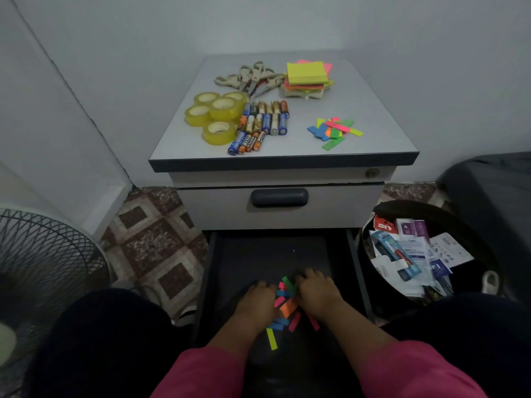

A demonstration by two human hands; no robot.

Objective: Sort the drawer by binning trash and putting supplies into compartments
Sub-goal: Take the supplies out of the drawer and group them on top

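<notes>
1. Head view. Open drawer (pixel 356 271), dark inside. Loose flags (pixel 286 304) heaped on its floor near the front, between both hands.
2. Left hand (pixel 257 301) palm down at the heap's left edge, fingers bent onto the floor; right hand (pixel 317 294) likewise at the right edge. Touching the heap, seemingly raking it together; firm hold on any strip not discernible.
3. Risks, as judged: thin, light strips likely to slip out when scooped; yellow one (pixel 271 338) and pink ones (pixel 295 321) already stray toward the front, easy to miss. Dark floor hiding blue pieces. No dividers visible in drawer.
4. Look of flags: short, flat, neon strips — pink, orange, green, blue, yellow — overlapping at all angles.
5. Cabinet top (pixel 382 133): second flag pile (pixel 334 130), batteries (pixel 261 124), tape rolls (pixel 215 116), scissors (pixel 253 79), sticky notes (pixel 309 77), each grouped apart.
6. Bin (pixel 370 222) right of drawer, holding packaging.
</notes>
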